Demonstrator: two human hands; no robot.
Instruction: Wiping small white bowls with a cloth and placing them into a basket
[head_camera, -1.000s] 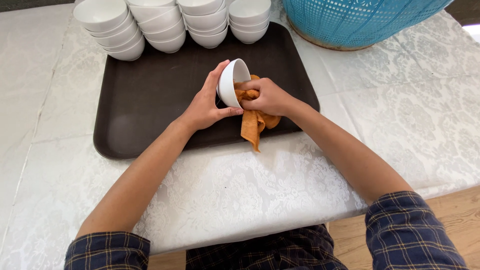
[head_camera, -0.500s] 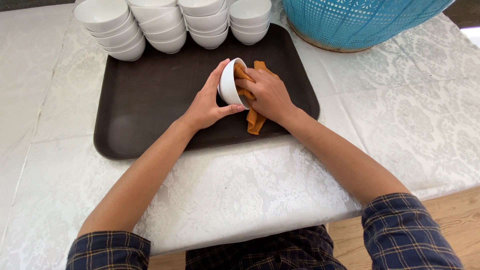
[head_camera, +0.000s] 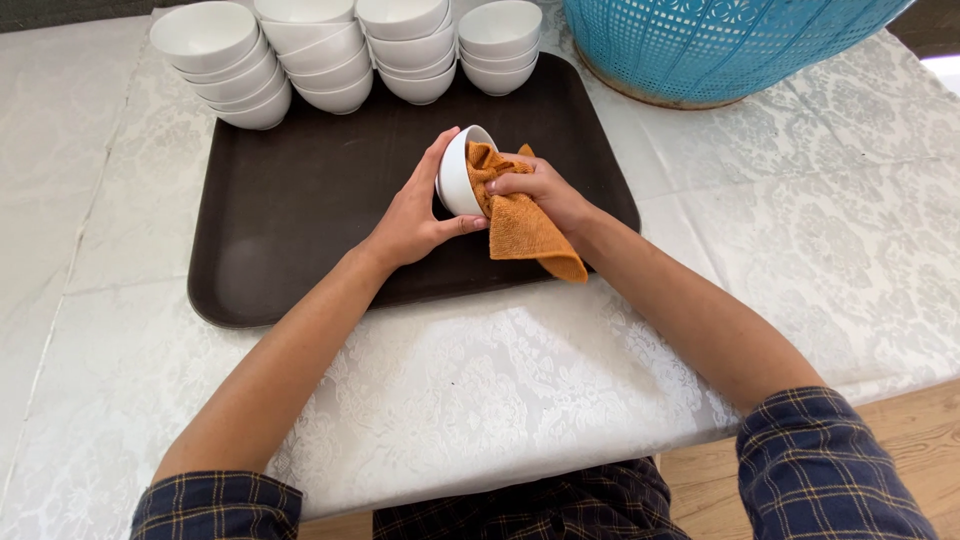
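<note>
My left hand (head_camera: 412, 212) holds a small white bowl (head_camera: 455, 175) tipped on its side above the dark brown tray (head_camera: 300, 200), its mouth facing right. My right hand (head_camera: 540, 190) grips an orange cloth (head_camera: 520, 222) and presses part of it into the bowl's mouth. The rest of the cloth hangs down over the tray's front right part.
Several stacks of white bowls (head_camera: 330, 50) stand along the tray's far edge. A blue lattice basket (head_camera: 720, 45) sits at the back right on the white patterned tablecloth (head_camera: 500, 380). A wooden floor (head_camera: 910, 440) shows at the lower right beyond the table's edge.
The cloth has shifted in my right hand and now hangs lower and wider beneath the bowl. My left hand still holds the bowl in about the same place.
</note>
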